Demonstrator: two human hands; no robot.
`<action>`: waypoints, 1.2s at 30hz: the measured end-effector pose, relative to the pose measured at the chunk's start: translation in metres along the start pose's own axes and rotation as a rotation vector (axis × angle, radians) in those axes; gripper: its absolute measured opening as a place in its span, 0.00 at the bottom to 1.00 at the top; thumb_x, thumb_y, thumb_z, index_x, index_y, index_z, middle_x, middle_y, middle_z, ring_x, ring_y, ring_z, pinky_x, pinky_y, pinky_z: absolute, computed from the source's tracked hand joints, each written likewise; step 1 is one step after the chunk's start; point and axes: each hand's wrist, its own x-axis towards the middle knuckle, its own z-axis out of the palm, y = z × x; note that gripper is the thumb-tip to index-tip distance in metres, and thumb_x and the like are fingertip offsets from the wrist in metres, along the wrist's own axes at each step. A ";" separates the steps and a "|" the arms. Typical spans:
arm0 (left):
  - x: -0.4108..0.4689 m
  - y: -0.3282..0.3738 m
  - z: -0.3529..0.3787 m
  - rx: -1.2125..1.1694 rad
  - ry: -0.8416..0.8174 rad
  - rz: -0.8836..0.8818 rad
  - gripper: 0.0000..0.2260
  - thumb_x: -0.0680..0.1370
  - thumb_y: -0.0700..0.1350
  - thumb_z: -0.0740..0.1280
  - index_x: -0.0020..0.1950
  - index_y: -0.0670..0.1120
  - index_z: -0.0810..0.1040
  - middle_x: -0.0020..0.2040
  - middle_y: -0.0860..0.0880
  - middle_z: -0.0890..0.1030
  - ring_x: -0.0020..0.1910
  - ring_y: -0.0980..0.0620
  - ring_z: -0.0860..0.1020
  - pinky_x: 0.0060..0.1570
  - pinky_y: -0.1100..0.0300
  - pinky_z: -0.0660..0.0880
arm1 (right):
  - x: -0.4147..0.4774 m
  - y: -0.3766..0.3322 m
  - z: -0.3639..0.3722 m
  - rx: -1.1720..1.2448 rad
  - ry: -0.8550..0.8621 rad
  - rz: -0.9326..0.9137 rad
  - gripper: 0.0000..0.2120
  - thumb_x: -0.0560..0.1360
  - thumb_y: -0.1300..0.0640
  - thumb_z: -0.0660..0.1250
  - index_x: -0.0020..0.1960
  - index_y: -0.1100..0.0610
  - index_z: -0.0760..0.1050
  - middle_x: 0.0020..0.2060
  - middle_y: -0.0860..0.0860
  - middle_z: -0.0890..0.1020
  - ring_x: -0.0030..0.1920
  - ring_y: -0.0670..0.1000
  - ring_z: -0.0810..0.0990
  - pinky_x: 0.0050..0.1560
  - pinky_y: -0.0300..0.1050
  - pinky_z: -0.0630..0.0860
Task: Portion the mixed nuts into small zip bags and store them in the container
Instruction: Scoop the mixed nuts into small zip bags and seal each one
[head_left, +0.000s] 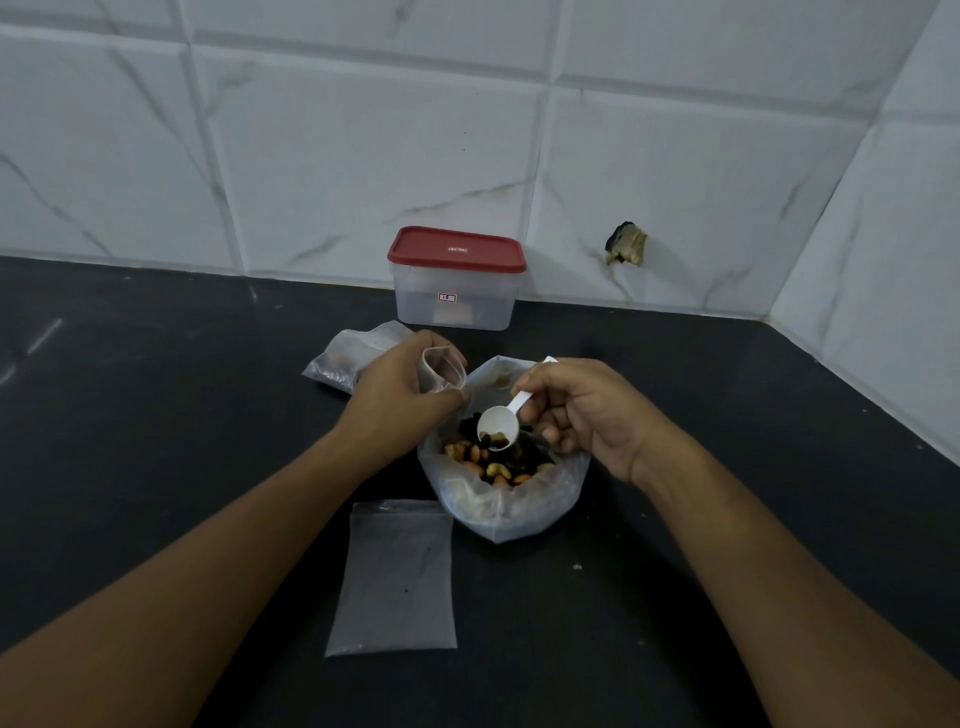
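Flat frosted zip bag, round white scoop — right hand pinching; lumpy nuts

- Two arms of one person were shown, each cut off by a lower corner of the picture before any upper arm could be seen.
- The left forearm was uncovered along its whole visible length, from the frame edge to the wrist.
- The right forearm was likewise bare, and faint creases were marked across its wrist.
- The left hand was bare, its back smooth and its knuckles rounded.
- The right hand was bare as well; short nails were faintly made out on its fingers.
- Both arms were dimly lit, so finer detail was lost.
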 end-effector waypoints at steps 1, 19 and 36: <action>0.000 0.000 0.000 0.001 -0.002 -0.001 0.13 0.74 0.43 0.76 0.55 0.54 0.79 0.50 0.55 0.84 0.51 0.55 0.82 0.53 0.50 0.82 | 0.000 0.000 0.000 0.026 0.005 0.010 0.07 0.79 0.59 0.67 0.43 0.58 0.81 0.34 0.54 0.82 0.26 0.48 0.73 0.29 0.40 0.67; -0.003 0.006 0.002 -0.070 -0.040 0.051 0.13 0.74 0.47 0.78 0.55 0.52 0.79 0.47 0.54 0.84 0.47 0.57 0.82 0.48 0.56 0.81 | -0.008 -0.006 0.019 0.129 0.040 -0.241 0.07 0.81 0.60 0.70 0.58 0.58 0.82 0.47 0.57 0.88 0.27 0.47 0.76 0.26 0.37 0.69; 0.000 0.000 0.000 -0.145 -0.026 0.043 0.12 0.71 0.51 0.77 0.52 0.52 0.80 0.47 0.51 0.84 0.49 0.49 0.84 0.52 0.39 0.82 | -0.009 0.001 0.021 -0.412 0.042 -0.602 0.07 0.80 0.62 0.72 0.55 0.53 0.86 0.41 0.41 0.86 0.29 0.47 0.81 0.34 0.39 0.77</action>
